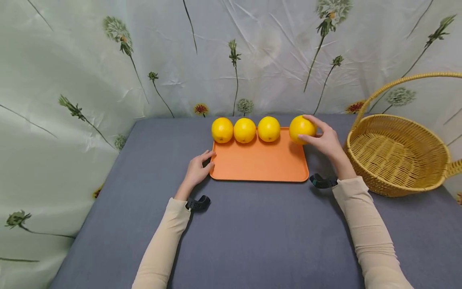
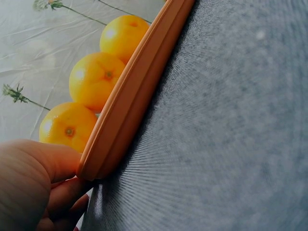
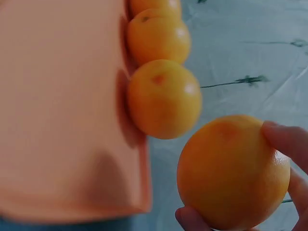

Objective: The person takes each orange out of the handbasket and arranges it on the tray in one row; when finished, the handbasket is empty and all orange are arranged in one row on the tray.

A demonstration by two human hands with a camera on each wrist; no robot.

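An orange-coloured tray (image 1: 258, 162) lies on the table with three oranges in a row along its far side: a left one (image 1: 222, 130), a middle one (image 1: 244, 130) and a right one (image 1: 268, 129). My right hand (image 1: 326, 138) holds another orange (image 1: 302, 129) between thumb and fingers, over the tray's far right corner. In the right wrist view this held orange (image 3: 233, 173) is apart from the row. At the tray's left edge, my left hand (image 1: 198, 166) grips the rim; the left wrist view shows its fingers (image 2: 57, 159) against the tray's corner, some partly hidden.
A yellow wicker basket (image 1: 400, 182) with a tall handle stands on the right, close to my right forearm. The grey cloth-covered table (image 1: 260, 233) reaches back to a flower-patterned curtain (image 1: 202, 52). Each wrist wears a black band.
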